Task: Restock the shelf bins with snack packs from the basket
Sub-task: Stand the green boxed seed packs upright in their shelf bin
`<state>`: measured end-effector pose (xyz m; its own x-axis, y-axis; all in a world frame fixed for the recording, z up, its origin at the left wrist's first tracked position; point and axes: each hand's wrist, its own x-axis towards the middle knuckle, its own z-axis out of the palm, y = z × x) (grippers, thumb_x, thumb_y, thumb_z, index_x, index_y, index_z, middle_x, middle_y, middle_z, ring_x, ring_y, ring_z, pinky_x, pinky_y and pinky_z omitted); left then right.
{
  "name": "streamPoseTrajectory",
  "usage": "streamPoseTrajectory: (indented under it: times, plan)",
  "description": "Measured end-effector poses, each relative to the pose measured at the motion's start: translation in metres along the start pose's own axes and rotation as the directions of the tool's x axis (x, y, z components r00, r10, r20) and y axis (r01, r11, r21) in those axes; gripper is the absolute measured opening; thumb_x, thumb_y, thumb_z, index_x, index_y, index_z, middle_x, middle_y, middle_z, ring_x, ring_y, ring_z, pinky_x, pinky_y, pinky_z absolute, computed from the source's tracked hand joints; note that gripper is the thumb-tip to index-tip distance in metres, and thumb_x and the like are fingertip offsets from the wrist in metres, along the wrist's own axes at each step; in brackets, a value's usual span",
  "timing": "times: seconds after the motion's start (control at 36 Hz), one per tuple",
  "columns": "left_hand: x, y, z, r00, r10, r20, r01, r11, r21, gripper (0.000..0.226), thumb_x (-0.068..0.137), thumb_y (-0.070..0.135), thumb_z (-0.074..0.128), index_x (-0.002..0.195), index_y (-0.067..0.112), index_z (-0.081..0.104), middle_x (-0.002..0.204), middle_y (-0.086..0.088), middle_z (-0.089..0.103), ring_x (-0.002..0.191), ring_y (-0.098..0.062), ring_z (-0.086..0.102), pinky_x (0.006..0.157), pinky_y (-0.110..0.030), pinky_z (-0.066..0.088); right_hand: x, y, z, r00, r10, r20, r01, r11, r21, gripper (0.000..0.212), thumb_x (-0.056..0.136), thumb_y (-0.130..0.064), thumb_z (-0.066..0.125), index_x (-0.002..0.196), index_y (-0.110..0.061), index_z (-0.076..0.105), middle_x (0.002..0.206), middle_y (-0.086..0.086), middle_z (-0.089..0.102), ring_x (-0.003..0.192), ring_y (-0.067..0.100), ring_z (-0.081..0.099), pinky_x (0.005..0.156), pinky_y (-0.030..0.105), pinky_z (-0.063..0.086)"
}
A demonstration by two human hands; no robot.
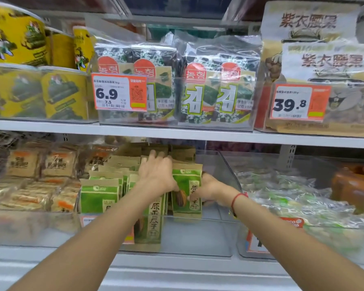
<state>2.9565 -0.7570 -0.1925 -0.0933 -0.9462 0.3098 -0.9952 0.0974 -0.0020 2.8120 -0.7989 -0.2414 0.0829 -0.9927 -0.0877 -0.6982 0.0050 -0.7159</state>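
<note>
Two hands (185,185) amid crowded green packs (99,196).

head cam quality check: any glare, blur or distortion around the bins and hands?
Head view: wide-angle bowing bends the upper shelf edge; the clear bin front reflects the green seed packs, doubling one below; glare films the seaweed packs; left bins and far-right packs are soft, price tag digits legible; left hand and right hand evenly lit, slightly soft, no hard shadows.
</note>
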Motion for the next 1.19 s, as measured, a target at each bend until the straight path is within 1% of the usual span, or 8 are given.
streamPoseTrajectory:
  times: [0.17,0.31,0.5,0.58,0.75,0.89,1.06,1.19]
  plan:
    - [0.017,0.011,-0.001,0.999,-0.027,0.022,0.024,0.991,0.135,0.073,0.078,0.04,0.071,0.14,0.019,0.039,0.143,-0.008,0.039,0.136,-0.027,0.026,0.11,-0.04,0.022,0.006,-0.002,0.007,0.997,0.019,-0.078,-0.017,0.999,0.032,0.058,0.073,-0.009,0.08,0.122,-0.008,0.049,0.122,0.008,0.06,0.114,0.025,0.058,0.096,0.038,0.05]
    - [0.024,0.011,0.004,0.999,-0.033,0.022,0.029,0.987,0.159,0.072,0.082,0.035,0.067,0.144,0.023,0.033,0.151,-0.007,0.03,0.141,-0.026,0.019,0.113,-0.04,0.018,0.008,-0.008,0.013,0.994,0.04,-0.102,-0.033,0.996,0.077,0.065,0.077,-0.008,0.076,0.129,-0.007,0.038,0.13,0.013,0.053,0.121,0.029,0.053,0.098,0.042,0.048]
    - [0.021,0.008,0.016,0.994,-0.018,-0.108,0.029,0.994,0.109,0.062,0.082,0.031,0.067,0.137,0.02,0.041,0.14,-0.006,0.043,0.133,-0.025,0.032,0.107,-0.04,0.028,-0.01,-0.007,0.012,0.956,-0.018,-0.294,-0.066,0.96,-0.273,0.08,0.072,-0.04,0.08,0.129,-0.009,0.035,0.127,0.012,0.052,0.117,0.033,0.055,0.088,0.037,0.047]
    - [0.022,0.008,0.016,0.993,-0.03,-0.113,0.04,0.995,0.086,0.061,0.081,0.034,0.068,0.135,0.02,0.043,0.137,-0.005,0.047,0.13,-0.024,0.035,0.104,-0.038,0.029,-0.008,-0.007,0.012,0.966,-0.026,-0.257,-0.038,0.97,-0.239,0.069,0.071,-0.036,0.081,0.124,-0.011,0.044,0.123,0.01,0.059,0.112,0.031,0.059,0.091,0.037,0.05]
    - [0.022,0.008,0.014,0.992,-0.054,-0.111,0.065,0.993,0.099,0.06,0.081,0.034,0.069,0.133,0.017,0.045,0.135,-0.006,0.048,0.128,-0.024,0.037,0.102,-0.036,0.032,-0.006,-0.013,0.013,0.987,-0.008,-0.163,-0.02,0.986,-0.167,0.061,0.079,-0.025,0.075,0.126,-0.011,0.039,0.126,0.013,0.056,0.115,0.033,0.056,0.095,0.038,0.049]
    - [0.023,0.009,0.013,0.995,-0.057,-0.086,0.065,0.994,0.089,0.066,0.081,0.036,0.07,0.136,0.017,0.04,0.138,-0.006,0.045,0.13,-0.024,0.035,0.103,-0.037,0.032,-0.01,-0.011,0.005,0.995,0.014,-0.103,-0.017,1.0,-0.026,0.038,0.085,-0.008,0.067,0.106,-0.012,0.036,0.116,0.012,0.059,0.099,0.029,0.066,0.079,0.04,0.058]
    - [0.016,0.011,0.002,0.998,-0.049,-0.033,0.049,0.999,0.019,0.076,0.078,0.047,0.071,0.139,0.016,0.038,0.141,-0.007,0.042,0.132,-0.026,0.035,0.104,-0.04,0.034,-0.024,-0.008,-0.001,0.99,-0.025,-0.139,-0.004,0.98,-0.198,0.054,0.083,-0.02,0.068,0.126,-0.01,0.039,0.123,0.011,0.057,0.105,0.032,0.062,0.088,0.043,0.054]
    - [-0.001,0.013,-0.011,0.996,0.002,-0.089,0.002,0.999,0.043,0.071,0.08,0.046,0.069,0.138,0.016,0.041,0.138,-0.007,0.046,0.13,-0.027,0.038,0.102,-0.04,0.035,-0.052,-0.006,-0.01,0.978,-0.128,-0.167,0.074,0.951,-0.3,0.062,0.084,-0.029,0.068,0.133,-0.011,0.034,0.122,0.009,0.057,0.112,0.03,0.056,0.086,0.038,0.05]
